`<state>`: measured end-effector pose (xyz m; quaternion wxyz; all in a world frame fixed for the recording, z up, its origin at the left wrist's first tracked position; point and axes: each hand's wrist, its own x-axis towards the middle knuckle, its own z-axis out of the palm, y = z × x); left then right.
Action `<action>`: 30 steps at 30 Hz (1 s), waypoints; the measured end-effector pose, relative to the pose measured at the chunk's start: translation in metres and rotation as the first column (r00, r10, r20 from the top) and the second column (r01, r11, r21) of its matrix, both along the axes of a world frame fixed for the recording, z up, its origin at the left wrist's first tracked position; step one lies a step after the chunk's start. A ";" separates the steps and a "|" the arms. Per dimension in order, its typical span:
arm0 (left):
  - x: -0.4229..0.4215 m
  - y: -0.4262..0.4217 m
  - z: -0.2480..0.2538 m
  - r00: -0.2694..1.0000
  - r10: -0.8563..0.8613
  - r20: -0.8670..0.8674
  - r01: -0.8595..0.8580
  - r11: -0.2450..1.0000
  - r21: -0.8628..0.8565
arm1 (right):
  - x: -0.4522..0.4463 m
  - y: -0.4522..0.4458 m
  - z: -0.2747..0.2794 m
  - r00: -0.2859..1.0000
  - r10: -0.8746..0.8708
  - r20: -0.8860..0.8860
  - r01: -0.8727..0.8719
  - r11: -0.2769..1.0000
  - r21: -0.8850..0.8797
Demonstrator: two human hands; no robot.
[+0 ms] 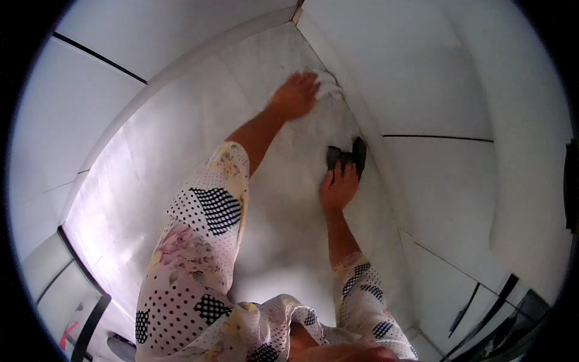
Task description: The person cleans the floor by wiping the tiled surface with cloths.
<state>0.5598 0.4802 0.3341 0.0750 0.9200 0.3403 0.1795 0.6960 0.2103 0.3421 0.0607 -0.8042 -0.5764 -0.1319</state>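
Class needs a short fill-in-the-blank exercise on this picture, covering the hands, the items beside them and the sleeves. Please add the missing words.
1. The colour of the cloth at the left hand is ____.
2. Compared with the cloth, the object at the right hand is ____ in colour (lighter / darker).
3. The small round marks printed on the left sleeve are called polka ____.
4. The pale surface beneath both hands is the ____.

Missing words: white; darker; dots; floor.
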 end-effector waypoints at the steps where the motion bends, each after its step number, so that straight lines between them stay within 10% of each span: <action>1: -0.001 0.017 -0.006 0.997 0.071 -0.023 -0.071 0.997 -0.022 | 0.005 -0.002 -0.014 1.000 -0.017 -0.009 0.017 1.000 -0.025; 4: -0.040 0.056 -0.016 0.924 0.370 -0.093 -0.378 0.922 -0.088 | 0.012 0.001 -0.027 0.999 0.020 -0.048 -0.021 1.000 -0.013; 12: -0.177 -0.070 -0.015 0.877 0.238 -0.417 -0.313 0.942 -0.121 | -0.002 0.006 -0.037 0.997 0.046 -0.068 -0.044 0.999 0.031; 19: -0.098 0.000 -0.037 0.986 0.155 -0.057 -0.148 0.982 0.116 | -0.001 0.006 -0.045 0.996 0.061 -0.067 -0.059 0.998 0.034; 30: -0.118 -0.015 -0.036 0.995 0.078 -0.069 -0.076 0.997 0.021 | -0.008 0.011 -0.043 0.995 0.050 -0.085 -0.049 0.999 0.010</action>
